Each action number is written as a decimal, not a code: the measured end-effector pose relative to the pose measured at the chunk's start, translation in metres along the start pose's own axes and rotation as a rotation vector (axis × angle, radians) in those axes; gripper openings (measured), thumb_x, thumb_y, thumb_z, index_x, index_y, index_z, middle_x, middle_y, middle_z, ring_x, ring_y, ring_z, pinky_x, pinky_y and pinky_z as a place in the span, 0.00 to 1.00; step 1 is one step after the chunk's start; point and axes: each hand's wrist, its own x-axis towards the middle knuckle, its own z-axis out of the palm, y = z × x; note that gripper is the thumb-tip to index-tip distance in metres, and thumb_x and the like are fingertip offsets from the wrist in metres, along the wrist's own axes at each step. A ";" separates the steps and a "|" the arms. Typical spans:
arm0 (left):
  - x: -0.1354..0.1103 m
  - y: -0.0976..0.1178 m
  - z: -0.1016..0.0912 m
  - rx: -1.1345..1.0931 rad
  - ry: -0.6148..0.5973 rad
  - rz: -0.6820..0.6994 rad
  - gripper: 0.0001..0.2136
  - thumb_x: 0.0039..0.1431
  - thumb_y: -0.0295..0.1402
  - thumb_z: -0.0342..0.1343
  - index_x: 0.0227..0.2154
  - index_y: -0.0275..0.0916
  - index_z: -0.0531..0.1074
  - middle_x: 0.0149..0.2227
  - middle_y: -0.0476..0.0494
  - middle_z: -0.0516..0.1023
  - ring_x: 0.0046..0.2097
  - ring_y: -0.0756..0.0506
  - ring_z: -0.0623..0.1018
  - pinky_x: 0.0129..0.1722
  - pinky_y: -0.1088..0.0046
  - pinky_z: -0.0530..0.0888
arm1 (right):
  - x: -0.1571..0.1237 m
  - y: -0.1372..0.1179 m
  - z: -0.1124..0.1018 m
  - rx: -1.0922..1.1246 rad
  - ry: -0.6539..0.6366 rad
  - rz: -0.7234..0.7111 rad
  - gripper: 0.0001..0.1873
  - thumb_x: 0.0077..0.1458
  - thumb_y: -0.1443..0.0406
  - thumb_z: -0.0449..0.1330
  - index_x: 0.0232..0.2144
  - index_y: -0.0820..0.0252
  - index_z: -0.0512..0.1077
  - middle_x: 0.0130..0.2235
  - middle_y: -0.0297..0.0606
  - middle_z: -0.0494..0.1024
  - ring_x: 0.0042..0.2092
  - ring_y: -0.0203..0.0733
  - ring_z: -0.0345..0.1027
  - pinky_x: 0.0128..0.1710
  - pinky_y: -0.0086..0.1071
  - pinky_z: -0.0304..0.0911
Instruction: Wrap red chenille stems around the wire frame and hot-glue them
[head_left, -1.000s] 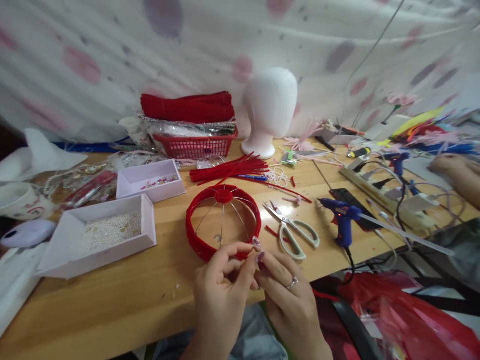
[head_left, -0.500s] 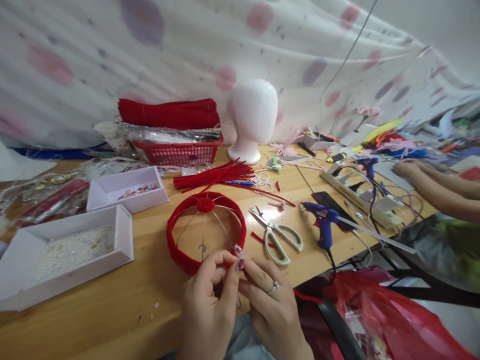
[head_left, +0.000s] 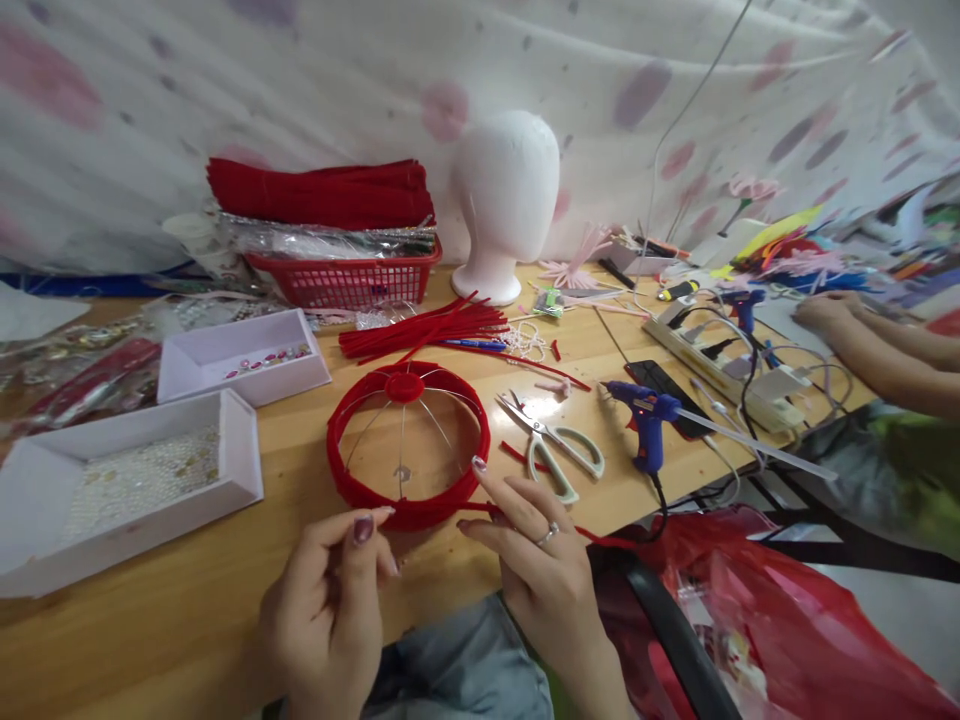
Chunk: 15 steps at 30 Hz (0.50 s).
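A round red fuzzy-covered frame [head_left: 484, 430] with thin wire spokes and a red disc at its top stands on the table before me. My left hand [head_left: 337, 580] is closed in a pinch at its near rim; what lies between the fingertips is too small to make out. My right hand [head_left: 544, 565], wearing a ring, has its fingers spread at the frame's right side, one fingertip close to the rim. A red pipe cleaner [head_left: 607, 541] runs from the near rim past these fingers and out to the right; no firm grip on it shows.
Scissors [head_left: 544, 440] and a blue glue gun [head_left: 649, 425] lie to the right, near a power strip [head_left: 720, 370]. White boxes of pearls [head_left: 142, 480] and gems [head_left: 270, 362] stand left. Behind are red pipe cleaners [head_left: 427, 330], a basket [head_left: 352, 280] and a foam head [head_left: 506, 190]. Another person's arms [head_left: 885, 340] rest far right.
My hands have come apart: the left moved left along the near rim, and the right spread its fingers. The red strip by the right hand now shows running to the rim. The view tilted slightly down.
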 end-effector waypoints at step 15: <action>0.021 0.030 0.014 0.004 -0.399 0.257 0.07 0.62 0.29 0.61 0.42 0.41 0.78 0.33 0.48 0.75 0.35 0.51 0.77 0.33 0.78 0.74 | 0.000 0.004 -0.006 0.040 -0.022 -0.121 0.15 0.62 0.75 0.53 0.37 0.57 0.79 0.49 0.41 0.82 0.58 0.46 0.70 0.48 0.39 0.75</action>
